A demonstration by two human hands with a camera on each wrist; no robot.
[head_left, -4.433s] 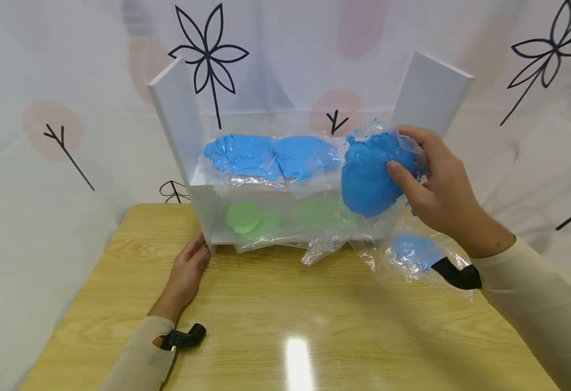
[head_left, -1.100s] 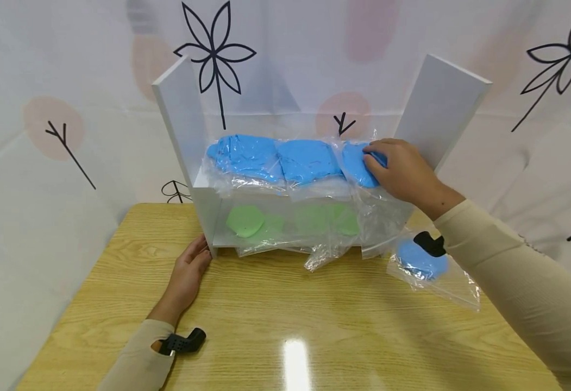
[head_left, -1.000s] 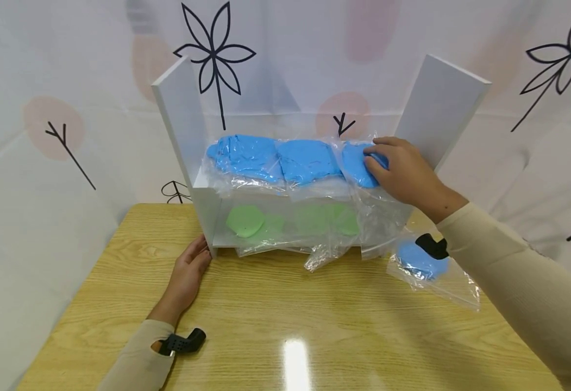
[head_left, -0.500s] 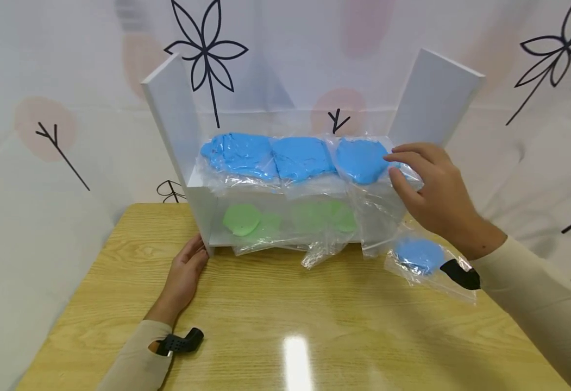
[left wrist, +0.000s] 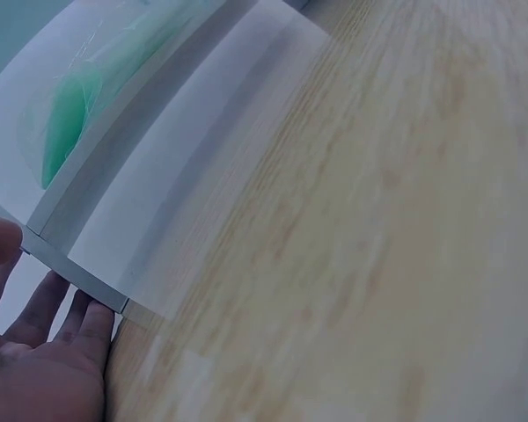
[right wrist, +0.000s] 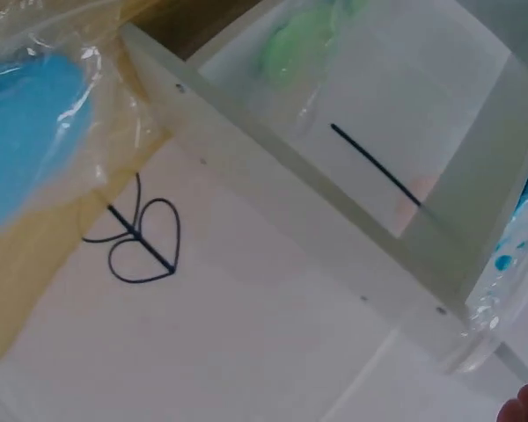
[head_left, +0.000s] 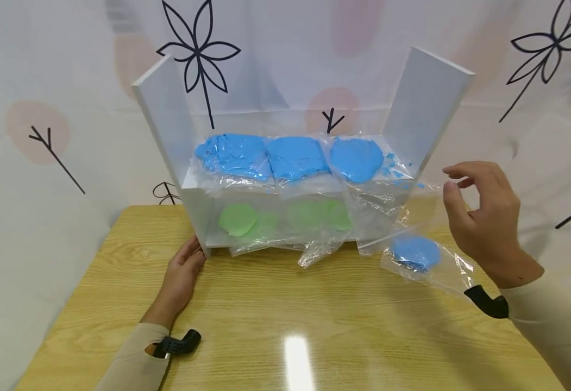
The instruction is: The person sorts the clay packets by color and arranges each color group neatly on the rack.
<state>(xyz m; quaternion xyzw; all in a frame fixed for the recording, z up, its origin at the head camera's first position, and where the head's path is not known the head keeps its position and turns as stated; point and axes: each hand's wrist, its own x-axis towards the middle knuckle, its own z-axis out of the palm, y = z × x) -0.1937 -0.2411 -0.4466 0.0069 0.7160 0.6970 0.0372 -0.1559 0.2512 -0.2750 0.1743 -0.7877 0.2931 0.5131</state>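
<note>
A white two-tier shelf [head_left: 160,117] stands on the table. On its upper tier lie three bagged blue lumps of what looks like soft modelling clay: a left one [head_left: 238,155], a middle one [head_left: 297,157] and a right one [head_left: 357,159] with loose crumbs beside it. My left hand [head_left: 180,277] rests on the table, its fingers touching the shelf's lower left side; the left wrist view shows those fingers [left wrist: 44,312] at the panel's edge. Off to the right of the shelf, my right hand [head_left: 488,217] hangs in the air with bent fingers, holding nothing.
Flattened green pieces [head_left: 238,219] in clear bags lie on the lower tier, bag ends hanging over its front edge. Another bagged blue lump [head_left: 416,253] lies on the wooden table [head_left: 265,315], right of the shelf. A patterned cloth [head_left: 275,49] hangs behind.
My right hand brought the right blue lump down onto the upper tier, let go and moved away to the right. The left hand stays at the shelf's side.
</note>
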